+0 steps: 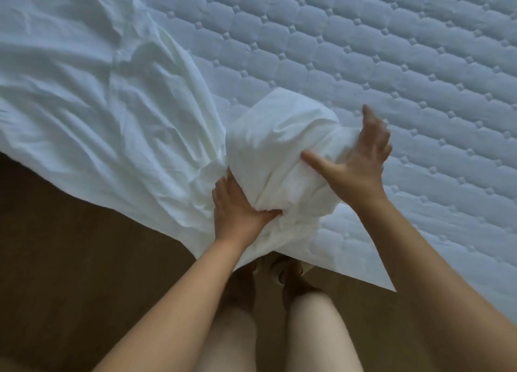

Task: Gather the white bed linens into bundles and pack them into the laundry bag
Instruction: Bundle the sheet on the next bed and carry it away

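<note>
Looking down, my left hand [240,206] grips the bundle [279,147] low, thumb dug into a fold. My right hand [358,161] presses its other side, fingers splayed. I'd roll it tight, drawing in the loose sheet [98,105]. It sits at the quilted mattress [391,63] edge, above the brown floor [70,245].

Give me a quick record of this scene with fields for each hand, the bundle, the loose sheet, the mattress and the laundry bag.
mattress: quilted, uncovered on the right
bundle: rolled white linen, resting on the mattress near its edge
loose sheet: crumpled, trailing left from the bundle
left hand: grips the bundle's lower left, thumb dug into the cloth
right hand: open, fingers spread against the bundle's right side
laundry bag: not in view
</note>
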